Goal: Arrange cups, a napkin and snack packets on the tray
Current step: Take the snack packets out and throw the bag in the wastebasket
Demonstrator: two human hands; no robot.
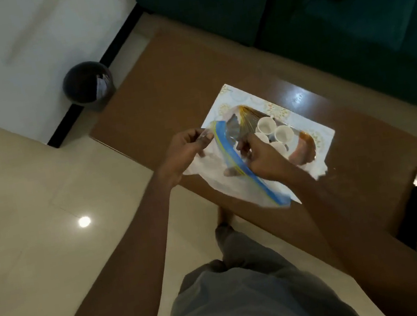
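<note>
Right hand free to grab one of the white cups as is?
Probably not yet. The right hand sits beside the white cups, but it and the left hand are both gripping the blue-striped clear bag; it would have to let go first.

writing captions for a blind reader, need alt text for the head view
Seen from above, a person's left hand and right hand hold a clear zip bag with a blue strip over a white tray on a brown table. White cups sit clustered on the tray.

Dim, soft, glare on floor [84, 221]
</note>
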